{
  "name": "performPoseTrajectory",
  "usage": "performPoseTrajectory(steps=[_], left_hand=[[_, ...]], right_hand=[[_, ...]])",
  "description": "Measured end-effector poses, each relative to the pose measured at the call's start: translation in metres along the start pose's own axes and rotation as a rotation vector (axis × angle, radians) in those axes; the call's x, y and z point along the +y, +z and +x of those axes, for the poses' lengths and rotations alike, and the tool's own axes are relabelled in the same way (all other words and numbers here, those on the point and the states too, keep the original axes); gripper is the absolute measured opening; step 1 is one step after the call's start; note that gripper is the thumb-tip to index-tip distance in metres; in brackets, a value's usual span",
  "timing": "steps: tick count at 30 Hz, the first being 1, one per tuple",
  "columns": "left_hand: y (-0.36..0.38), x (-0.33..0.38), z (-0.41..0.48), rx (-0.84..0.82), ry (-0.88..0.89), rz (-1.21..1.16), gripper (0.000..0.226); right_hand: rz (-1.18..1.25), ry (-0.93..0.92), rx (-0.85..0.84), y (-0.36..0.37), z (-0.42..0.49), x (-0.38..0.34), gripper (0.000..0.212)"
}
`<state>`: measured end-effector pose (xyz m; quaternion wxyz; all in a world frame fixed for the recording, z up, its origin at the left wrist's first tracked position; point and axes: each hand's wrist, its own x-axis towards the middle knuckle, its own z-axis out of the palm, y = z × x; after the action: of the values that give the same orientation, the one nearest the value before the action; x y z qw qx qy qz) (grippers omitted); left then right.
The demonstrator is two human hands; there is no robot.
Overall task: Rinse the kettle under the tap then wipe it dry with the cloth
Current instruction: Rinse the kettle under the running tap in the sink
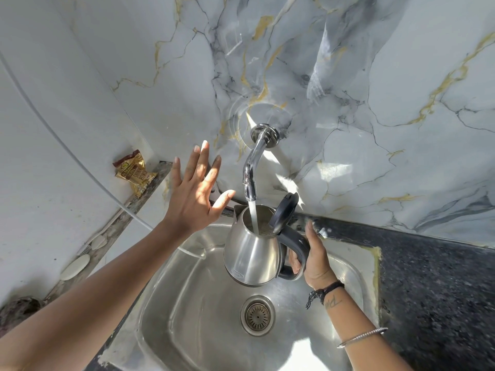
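Note:
A steel kettle (pixel 251 253) with a black handle and its black lid (pixel 284 210) flipped open hangs over the sink, tilted slightly. My right hand (pixel 316 258) grips its handle. A chrome tap (pixel 251 172) sticks out of the marble wall, and a stream of water (pixel 253 215) falls from it into the kettle's mouth. My left hand (pixel 195 191) is raised to the left of the tap, fingers spread, holding nothing and touching neither tap nor kettle. No cloth is visible.
The steel sink (pixel 187 303) has a round drain (pixel 257 315) below the kettle. A dark speckled counter (pixel 434 290) lies to the right. On the left ledge sit a brown-gold packet (pixel 134 172), a white soap bar (pixel 75 266) and a thin white hose (pixel 80 162).

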<state>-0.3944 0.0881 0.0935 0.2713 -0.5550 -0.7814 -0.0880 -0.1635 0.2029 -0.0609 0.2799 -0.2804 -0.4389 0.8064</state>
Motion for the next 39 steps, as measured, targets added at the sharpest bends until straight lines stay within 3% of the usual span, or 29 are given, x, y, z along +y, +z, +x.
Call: performPoseTrajectory(steps=[11, 14, 17, 20, 24, 27, 31, 34, 37, 39], left_hand=[[0.004, 0.006, -0.001, -0.015, -0.038, -0.177, 0.059], [0.009, 0.011, 0.006, -0.222, -0.172, -0.391, 0.049], [0.013, 0.013, 0.019, -0.54, -0.37, -0.835, 0.037], [0.021, 0.012, 0.026, -0.718, -0.425, -1.29, 0.045], [0.032, 0.011, 0.032, -0.901, -0.36, -1.523, 0.05], [0.043, 0.004, 0.04, -0.995, -0.365, -1.578, 0.056], [0.049, -0.001, 0.051, -0.958, -0.307, -1.475, 0.036], [0.033, 0.008, 0.049, -0.79, -0.309, -1.399, 0.032], [0.024, 0.038, 0.036, -0.421, -0.675, -1.07, 0.054], [0.019, 0.068, 0.033, -0.281, -0.825, -0.802, 0.049]], right_hand=[[0.002, -0.021, -0.041, 0.001, -0.002, -0.005, 0.069], [0.04, -0.051, -0.015, 0.001, -0.003, -0.007, 0.061], [0.047, -0.038, 0.012, 0.002, -0.003, -0.006, 0.06], [0.018, -0.009, 0.022, 0.002, -0.004, -0.006, 0.07], [0.017, -0.028, 0.011, 0.001, -0.005, -0.007, 0.059], [0.023, -0.026, 0.021, -0.001, -0.004, -0.005, 0.063], [-0.028, -0.019, 0.023, -0.004, -0.001, -0.001, 0.06], [-0.049, -0.028, 0.039, -0.002, 0.001, -0.002, 0.055], [-0.007, -0.076, 0.029, 0.0, 0.001, 0.0, 0.051], [0.011, -0.087, 0.041, 0.003, 0.0, -0.001, 0.052]])
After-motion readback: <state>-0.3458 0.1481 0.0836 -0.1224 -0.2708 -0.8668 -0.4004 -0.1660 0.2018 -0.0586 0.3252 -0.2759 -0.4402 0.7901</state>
